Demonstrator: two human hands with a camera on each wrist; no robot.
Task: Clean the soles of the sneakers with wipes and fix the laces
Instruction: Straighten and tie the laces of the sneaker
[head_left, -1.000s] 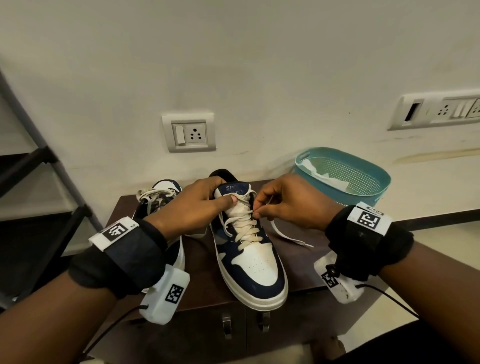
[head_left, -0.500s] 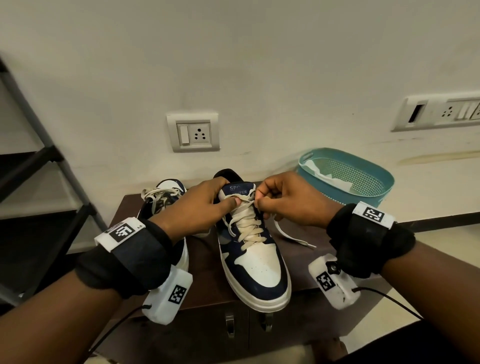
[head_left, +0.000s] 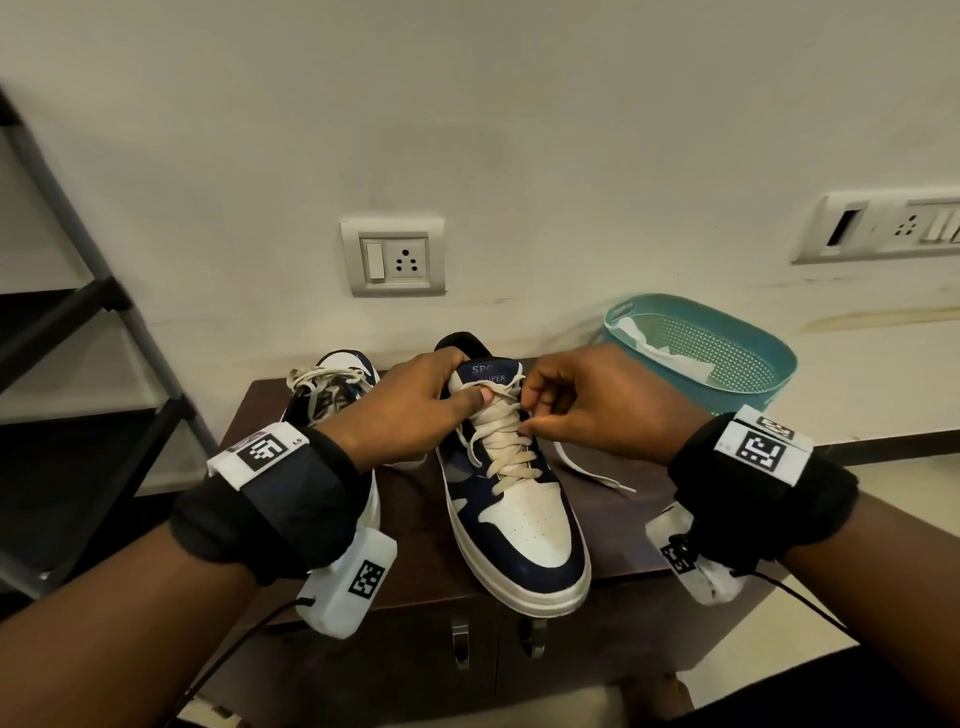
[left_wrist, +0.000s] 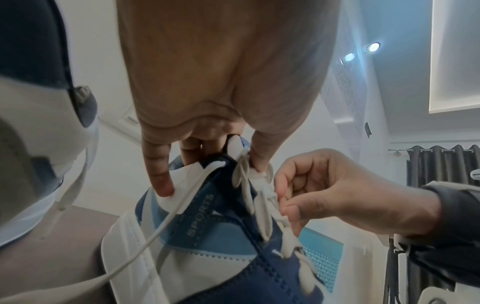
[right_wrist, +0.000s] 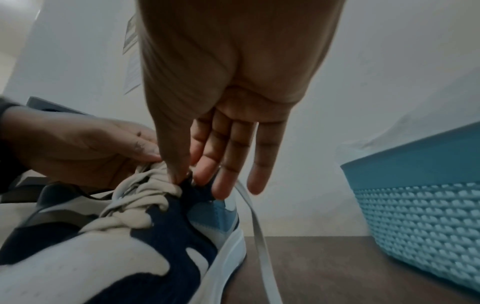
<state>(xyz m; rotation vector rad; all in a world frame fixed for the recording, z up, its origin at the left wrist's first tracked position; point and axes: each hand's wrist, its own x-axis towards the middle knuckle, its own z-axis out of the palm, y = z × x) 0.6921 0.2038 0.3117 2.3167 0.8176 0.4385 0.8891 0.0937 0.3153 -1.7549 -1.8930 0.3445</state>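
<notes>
A navy and white sneaker (head_left: 519, 514) stands toe toward me on a dark brown cabinet top (head_left: 415, 540). My left hand (head_left: 467, 382) grips its tongue and collar, thumb pressing on the top cream lace. My right hand (head_left: 524, 421) pinches the lace (head_left: 498, 441) by the upper right eyelets, as the right wrist view shows with the right hand (right_wrist: 184, 176) on the sneaker (right_wrist: 155, 236). A loose lace end (head_left: 587, 470) trails right over the cabinet. In the left wrist view my left hand (left_wrist: 221, 158) holds the sneaker (left_wrist: 207, 226). The second sneaker (head_left: 332, 384) sits behind my left wrist.
A teal plastic basket (head_left: 753, 374) with a white wipe (head_left: 660, 348) in it stands at the back right against the wall. A black metal rack (head_left: 78, 338) rises at the left. The cabinet's front edge and two door handles (head_left: 460, 644) lie just below the sneaker's toe.
Both hands stay on the same sneaker. My right hand's pinch has shifted slightly along the upper laces, and the left thumb has crept a little to the right.
</notes>
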